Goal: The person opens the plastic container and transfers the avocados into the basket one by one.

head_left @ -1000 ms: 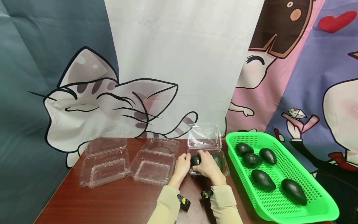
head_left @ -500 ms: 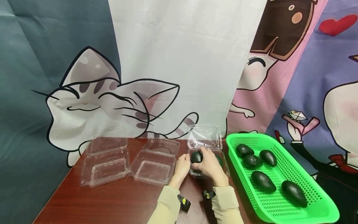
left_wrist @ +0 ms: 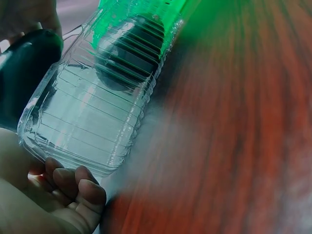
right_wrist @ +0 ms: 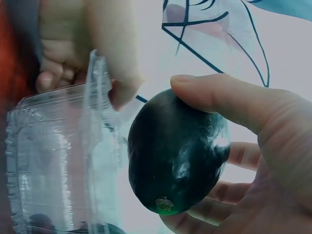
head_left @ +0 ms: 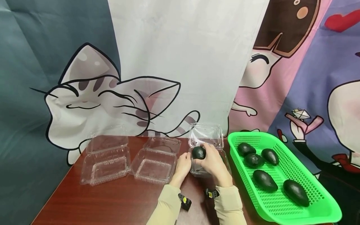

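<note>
My right hand (head_left: 212, 161) holds a dark avocado (head_left: 198, 152) between thumb and fingers, raised over the left part of a clear plastic clamshell container (head_left: 200, 172). In the right wrist view the held avocado (right_wrist: 175, 156) shows its stem end low, beside the container wall. My left hand (head_left: 183, 165) pinches the container's left rim; its curled fingertips (left_wrist: 92, 191) press the outside of the end wall in the left wrist view. A second avocado (left_wrist: 129, 56) lies inside at the container's far end, mostly hidden behind my right hand in the head view. The lid (head_left: 206, 135) stands open at the back.
Two more open clear clamshells, one at the left (head_left: 108, 165) and one in the middle (head_left: 154, 167), stand on the brown table (head_left: 118, 203). A green plastic basket (head_left: 317, 200) with several avocados (head_left: 264, 180) is at the right. A cartoon-printed cloth (head_left: 174, 47) hangs behind.
My right hand has lifted the avocado up from within the container to above its rim. My left hand has stayed at the container's left side.
</note>
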`<state>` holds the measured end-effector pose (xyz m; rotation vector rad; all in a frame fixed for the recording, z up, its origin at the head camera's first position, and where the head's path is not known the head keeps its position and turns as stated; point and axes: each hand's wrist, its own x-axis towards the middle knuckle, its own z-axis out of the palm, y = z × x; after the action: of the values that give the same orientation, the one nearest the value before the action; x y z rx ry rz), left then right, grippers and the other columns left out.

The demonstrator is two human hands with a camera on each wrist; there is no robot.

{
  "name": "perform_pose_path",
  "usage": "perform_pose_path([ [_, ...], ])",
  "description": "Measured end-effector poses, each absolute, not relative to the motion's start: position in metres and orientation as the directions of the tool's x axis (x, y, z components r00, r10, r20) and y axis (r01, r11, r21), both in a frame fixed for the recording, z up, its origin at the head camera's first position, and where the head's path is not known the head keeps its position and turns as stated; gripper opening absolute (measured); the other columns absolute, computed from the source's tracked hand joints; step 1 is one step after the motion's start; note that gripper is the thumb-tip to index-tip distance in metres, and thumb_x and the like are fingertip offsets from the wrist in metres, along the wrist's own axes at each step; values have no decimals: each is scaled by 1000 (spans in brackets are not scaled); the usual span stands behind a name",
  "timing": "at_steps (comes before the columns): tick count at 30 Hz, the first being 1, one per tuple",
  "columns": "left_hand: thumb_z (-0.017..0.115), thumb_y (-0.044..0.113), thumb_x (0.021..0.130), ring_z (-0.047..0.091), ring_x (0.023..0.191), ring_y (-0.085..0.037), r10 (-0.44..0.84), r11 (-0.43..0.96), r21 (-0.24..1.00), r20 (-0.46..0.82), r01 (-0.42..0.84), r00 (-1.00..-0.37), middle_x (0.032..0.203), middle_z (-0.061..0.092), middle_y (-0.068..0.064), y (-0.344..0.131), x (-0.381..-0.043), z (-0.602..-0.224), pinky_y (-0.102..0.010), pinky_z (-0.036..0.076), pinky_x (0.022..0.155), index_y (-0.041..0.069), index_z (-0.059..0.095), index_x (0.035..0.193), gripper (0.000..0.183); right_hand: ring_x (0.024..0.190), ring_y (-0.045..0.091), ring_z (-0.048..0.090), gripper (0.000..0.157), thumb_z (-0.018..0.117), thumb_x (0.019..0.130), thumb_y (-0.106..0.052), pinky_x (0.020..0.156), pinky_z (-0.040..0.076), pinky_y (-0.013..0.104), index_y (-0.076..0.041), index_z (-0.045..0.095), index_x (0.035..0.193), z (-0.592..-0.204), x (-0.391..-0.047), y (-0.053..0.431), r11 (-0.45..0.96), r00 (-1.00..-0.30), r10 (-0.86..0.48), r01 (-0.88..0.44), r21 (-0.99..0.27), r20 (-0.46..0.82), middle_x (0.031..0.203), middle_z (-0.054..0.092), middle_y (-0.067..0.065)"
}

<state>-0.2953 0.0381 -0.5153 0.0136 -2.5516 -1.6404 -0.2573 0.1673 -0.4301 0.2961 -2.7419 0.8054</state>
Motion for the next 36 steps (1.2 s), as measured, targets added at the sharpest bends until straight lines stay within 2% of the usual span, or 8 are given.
perform_pose_path([
  [3,44,22,103,64,89,-35,-65,419,906,96,60,-993,89,68,-12,38,-295,-513,-46,46,72,8,62,80,33,98,35,58,67,87,68,-22,82,48,49,-3,57,125,-424,-256,167,821,-938,-111,-273,-502,328,110,58,18],
  [6,45,22,103,64,88,-36,-66,420,905,101,65,-993,87,68,-13,38,-294,-510,-46,46,70,8,61,78,33,97,34,58,70,87,68,-21,83,48,49,-2,55,127,-417,-254,168,812,-935,-109,-280,-512,338,110,58,18],
  [13,45,22,103,57,71,-27,-56,406,911,104,73,-993,68,55,-7,40,-295,-508,-41,43,64,10,55,74,33,103,33,57,71,88,69,-24,85,46,49,-5,55,129,-402,-252,179,780,-925,-128,-317,-540,358,115,60,17],
  [19,45,24,102,48,63,-21,-68,375,925,89,57,-994,63,48,-5,40,-293,-510,-38,39,60,10,53,73,33,105,34,56,72,86,72,-28,86,45,51,-3,53,130,-380,-256,199,768,-920,-125,-327,-550,372,118,60,18],
  [25,45,23,103,44,60,-20,-66,377,925,81,50,-995,61,44,-4,39,-292,-511,-36,37,58,11,50,71,34,105,37,56,70,84,76,-27,84,44,53,-3,49,133,-354,-258,231,791,-934,-89,-278,-545,347,118,58,21],
  [32,46,25,102,48,63,-20,-70,378,924,92,59,-993,65,51,-4,39,-293,-511,-37,39,60,11,53,73,33,107,41,53,74,78,82,-39,82,43,53,-2,43,136,-341,-260,284,818,-959,-4,-165,-551,282,123,53,26],
  [36,47,24,102,46,61,-20,-83,373,927,81,44,-993,62,48,-4,39,-291,-513,-36,38,58,12,50,70,34,105,42,54,78,74,84,-46,80,44,52,-1,39,138,-345,-261,309,826,-977,22,-101,-554,212,126,50,28],
])
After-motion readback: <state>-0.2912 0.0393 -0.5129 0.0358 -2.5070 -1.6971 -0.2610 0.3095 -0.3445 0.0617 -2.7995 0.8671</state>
